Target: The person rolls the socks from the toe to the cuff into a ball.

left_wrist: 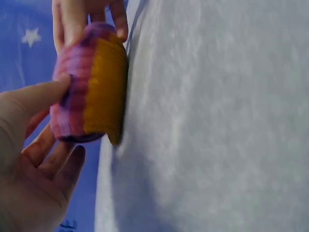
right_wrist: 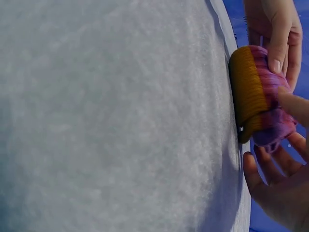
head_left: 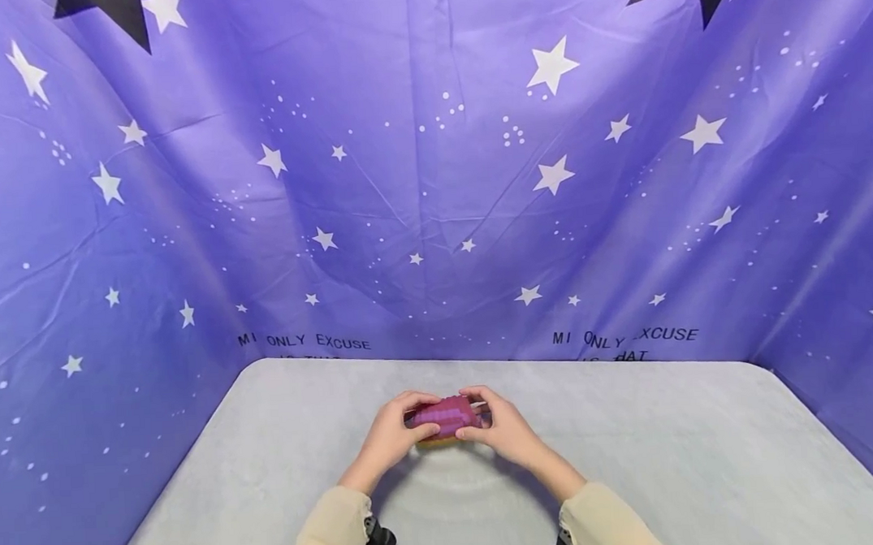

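Note:
A thick bundle of yarn (head_left: 446,417), pink and purple on one side and mustard yellow on the other, lies lengthwise between both hands near the far edge of the table. My left hand (head_left: 387,436) grips its left end, thumb on the near side and fingers around the back. At the other end, my right hand (head_left: 511,433) holds it the same way, the thumb pressed on the pink part. In the left wrist view the yellow side of the bundle (left_wrist: 104,87) faces the tabletop. A small loop shows at its right end in the right wrist view.
A pale grey cloth covers the table (head_left: 678,449), its rounded far edge just beyond the hands. Behind and at both sides hangs a purple-blue curtain (head_left: 418,184) with white stars and black lettering. Dark wrist cameras (head_left: 379,542) sit by the beige sleeves.

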`<state>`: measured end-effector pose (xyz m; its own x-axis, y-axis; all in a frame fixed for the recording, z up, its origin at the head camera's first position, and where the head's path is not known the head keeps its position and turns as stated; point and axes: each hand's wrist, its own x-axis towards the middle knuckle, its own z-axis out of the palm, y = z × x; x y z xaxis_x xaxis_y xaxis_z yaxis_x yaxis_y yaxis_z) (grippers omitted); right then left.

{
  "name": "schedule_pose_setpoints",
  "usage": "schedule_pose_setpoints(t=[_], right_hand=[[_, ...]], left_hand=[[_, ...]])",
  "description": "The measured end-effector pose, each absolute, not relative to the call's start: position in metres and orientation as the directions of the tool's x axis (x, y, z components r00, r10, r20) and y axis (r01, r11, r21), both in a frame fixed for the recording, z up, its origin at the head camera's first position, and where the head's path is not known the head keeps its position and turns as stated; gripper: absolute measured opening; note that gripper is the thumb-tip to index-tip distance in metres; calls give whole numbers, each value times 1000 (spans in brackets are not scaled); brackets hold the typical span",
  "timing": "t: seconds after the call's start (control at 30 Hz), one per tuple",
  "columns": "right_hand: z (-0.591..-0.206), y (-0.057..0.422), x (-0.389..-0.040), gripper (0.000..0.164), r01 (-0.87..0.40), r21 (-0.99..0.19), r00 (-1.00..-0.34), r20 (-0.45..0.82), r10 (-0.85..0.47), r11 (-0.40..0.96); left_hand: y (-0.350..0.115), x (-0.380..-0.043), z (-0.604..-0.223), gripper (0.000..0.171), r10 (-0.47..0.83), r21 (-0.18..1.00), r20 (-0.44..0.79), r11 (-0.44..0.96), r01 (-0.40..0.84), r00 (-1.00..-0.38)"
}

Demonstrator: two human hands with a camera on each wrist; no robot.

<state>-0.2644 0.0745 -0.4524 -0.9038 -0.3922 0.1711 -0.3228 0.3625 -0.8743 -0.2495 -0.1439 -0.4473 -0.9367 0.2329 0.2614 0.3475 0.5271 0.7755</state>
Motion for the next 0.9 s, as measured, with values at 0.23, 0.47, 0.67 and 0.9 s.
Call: schedule_pose_setpoints(t=[0.23,0.47,0.67,0.9], right_hand=[[-459,72,-272,65,-349,-860,-897,192,-398,371],[-459,72,-274,58,-281,-888,-929,157,-336,364],[-457,75,-271,54,-288,-877,-934,169,-314,384],[-446,88,-260,47,-268,-921,-926,165,-340,282]], left_hand=[[-151,-258,-454,38,183,825,200,498,266,-962],[-137,-255,-441,59,263,592,204,734,333,-943],[-119,-252,-437,70,327,296,232,873,387,-916],[-111,-249,-440,62,257,412,270,840,353,-928]])
